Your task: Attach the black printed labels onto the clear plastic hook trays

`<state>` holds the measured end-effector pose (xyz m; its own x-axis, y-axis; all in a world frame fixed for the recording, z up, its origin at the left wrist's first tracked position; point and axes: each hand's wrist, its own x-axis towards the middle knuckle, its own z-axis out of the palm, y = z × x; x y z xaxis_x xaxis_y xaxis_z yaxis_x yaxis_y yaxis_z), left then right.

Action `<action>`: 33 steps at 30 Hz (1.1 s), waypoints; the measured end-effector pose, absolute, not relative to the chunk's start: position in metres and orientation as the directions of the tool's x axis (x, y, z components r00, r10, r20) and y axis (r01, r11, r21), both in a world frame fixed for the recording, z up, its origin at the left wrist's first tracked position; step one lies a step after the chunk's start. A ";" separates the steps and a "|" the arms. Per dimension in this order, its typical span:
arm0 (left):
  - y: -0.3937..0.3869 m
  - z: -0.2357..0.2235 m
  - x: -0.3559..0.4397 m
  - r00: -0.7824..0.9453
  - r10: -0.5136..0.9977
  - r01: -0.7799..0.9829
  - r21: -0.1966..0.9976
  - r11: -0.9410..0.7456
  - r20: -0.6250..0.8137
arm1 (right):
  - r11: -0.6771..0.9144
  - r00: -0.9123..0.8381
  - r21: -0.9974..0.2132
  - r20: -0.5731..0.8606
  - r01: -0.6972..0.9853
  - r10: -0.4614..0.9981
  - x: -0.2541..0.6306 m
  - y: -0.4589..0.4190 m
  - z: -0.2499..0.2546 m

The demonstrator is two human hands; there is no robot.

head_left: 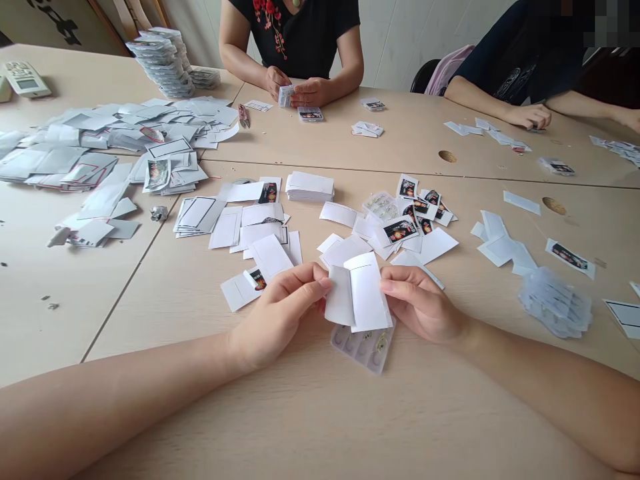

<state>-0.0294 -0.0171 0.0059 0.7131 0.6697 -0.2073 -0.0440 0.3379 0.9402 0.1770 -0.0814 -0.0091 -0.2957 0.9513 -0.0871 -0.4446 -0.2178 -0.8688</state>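
Observation:
Between my two hands are white paper slips, seen from their blank side. My left hand (283, 310) pinches a narrower white slip (340, 297) with thumb and fingertips. The right-hand slip (369, 297), larger and marked by a thin dark line near its top, is pinched by my right hand (425, 303). Whether the two pieces are joined I cannot tell. Just below the paper, a clear plastic compartment box (360, 350) rests on the table, with small yellowish metal pieces in some compartments; its far part is hidden.
Loose white slips and black printed cards (400, 230) lie beyond my hands. Stacked clear boxes (555, 303) stand right, a large paper heap (115, 140) left. A co-worker's hands (310, 92) hold a small box opposite; another person's hand (530, 117) rests at far right.

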 end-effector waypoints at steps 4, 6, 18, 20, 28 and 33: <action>-0.017 0.005 -0.029 0.711 0.672 -0.058 0.935 0.349 -0.207 | -0.209 -0.284 -0.860 -0.079 -0.465 0.956 0.177 -0.081 -0.008; -0.017 0.004 -0.029 0.710 0.672 -0.065 0.930 0.363 -0.212 | -0.212 -0.287 -0.855 -0.078 -0.473 0.955 0.176 -0.082 -0.008; -0.018 0.005 -0.029 0.755 0.622 -0.096 0.902 0.420 -0.210 | -0.260 -0.250 -0.795 -0.140 -0.548 0.958 0.178 -0.078 -0.008; -0.018 0.006 -0.028 0.761 0.617 -0.097 0.906 0.411 -0.199 | -0.267 -0.256 -0.783 -0.142 -0.561 0.956 0.178 -0.078 -0.008; -0.018 0.006 -0.027 0.773 0.607 -0.089 0.917 0.389 -0.183 | -0.279 -0.230 -0.774 -0.176 -0.569 0.957 0.177 -0.078 -0.006; -0.017 0.004 -0.029 0.775 0.600 -0.048 0.928 0.370 -0.199 | -0.280 -0.201 -0.796 -0.202 -0.536 0.959 0.178 -0.078 -0.007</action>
<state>-0.0292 -0.0170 0.0040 0.7746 0.6003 -0.1993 -0.0483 0.3704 0.9276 0.1781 -0.0778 -0.0070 -0.2014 0.9585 -0.2016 -0.5359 -0.2801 -0.7965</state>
